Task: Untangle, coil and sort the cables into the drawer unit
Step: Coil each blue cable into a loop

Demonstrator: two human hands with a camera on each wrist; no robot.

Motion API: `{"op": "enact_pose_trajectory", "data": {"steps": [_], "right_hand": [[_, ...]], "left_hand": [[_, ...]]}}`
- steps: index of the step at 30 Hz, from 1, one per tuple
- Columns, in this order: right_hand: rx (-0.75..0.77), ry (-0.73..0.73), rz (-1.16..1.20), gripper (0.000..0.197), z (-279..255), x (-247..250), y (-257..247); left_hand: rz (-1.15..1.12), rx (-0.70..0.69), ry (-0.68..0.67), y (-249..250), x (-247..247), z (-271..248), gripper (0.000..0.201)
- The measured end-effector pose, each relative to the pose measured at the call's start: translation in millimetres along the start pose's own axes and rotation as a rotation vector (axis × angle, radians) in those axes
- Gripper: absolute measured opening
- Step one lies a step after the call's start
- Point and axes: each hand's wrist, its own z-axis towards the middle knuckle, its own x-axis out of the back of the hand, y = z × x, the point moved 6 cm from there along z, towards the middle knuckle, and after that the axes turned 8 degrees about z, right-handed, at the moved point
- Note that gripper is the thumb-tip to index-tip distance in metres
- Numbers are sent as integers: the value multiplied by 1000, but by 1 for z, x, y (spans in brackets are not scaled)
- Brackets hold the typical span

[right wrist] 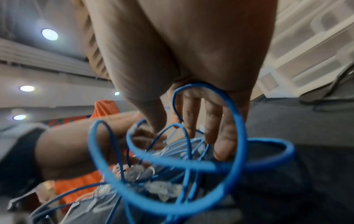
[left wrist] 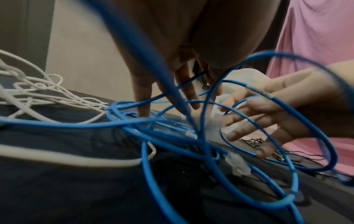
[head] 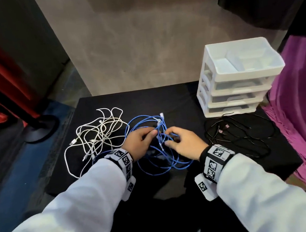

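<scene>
The blue cables (head: 161,145) lay tangled on the surface (head: 181,101). On my left hand (head: 141,141) the grip clamped one strand; on my right hand (head: 183,144) it was apart among loops. I judged feeding plugs through slack safer than pulling.

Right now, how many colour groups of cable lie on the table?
3: white cables left; blue cables centre, touched by the left hand and right hand; black cables right, by the drawer unit.

Blue cables (head: 161,130): smooth, faintly glossy plastic jacket; clear plastic plugs (left wrist: 238,164).
White cables (head: 100,129), 9 o'clock: matt sheath.
Black cables (head: 225,127), 3 o'clock: thin, matt.
Drawer unit (head: 238,73), 1 o'clock: smooth translucent white plastic.
Table cloth (head: 184,101): black matt fabric.
Drape (head: 301,100), 3 o'clock: crinkled purple cloth.
</scene>
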Motion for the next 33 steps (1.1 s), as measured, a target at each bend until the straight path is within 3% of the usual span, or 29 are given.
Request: {"op": "enact_pose_trajectory", "data": {"steps": [2,5,7,12,15,18,23,26,29,33], "right_hand": [[11,49,29,22,3,-9,0],[30,158,142,5,9,-11,-6],[1,184,275,11,12,-7,-9],[-136,-29,756,18,12,-9,-12],[-152,-101,866,19,12,-12,-13],[-180,-135,921,17,11,-9,-16],[-227,-205,850,8,9,-9,-19],[-203,-176,734,9,13,-7,-19],[-176,-118,639,11,16,-5,-19],[-266,65,539,18,21,-1,-10]], "left_hand": [[-30,-11,7,4,2,0,21],[45,-87,-49,12,-1,2,26],[83,-116,-83,10,-3,5,30],[72,-143,-111,7,-9,10,35],[-15,-95,-90,7,-10,8,19],[-97,-80,-58,10,-9,6,29],[-150,-35,-36,7,-8,2,44],[-165,11,6,2,-9,-1,37],[-163,25,0,2,-10,-1,35],[-140,-88,-45,15,-13,-3,38]]}}
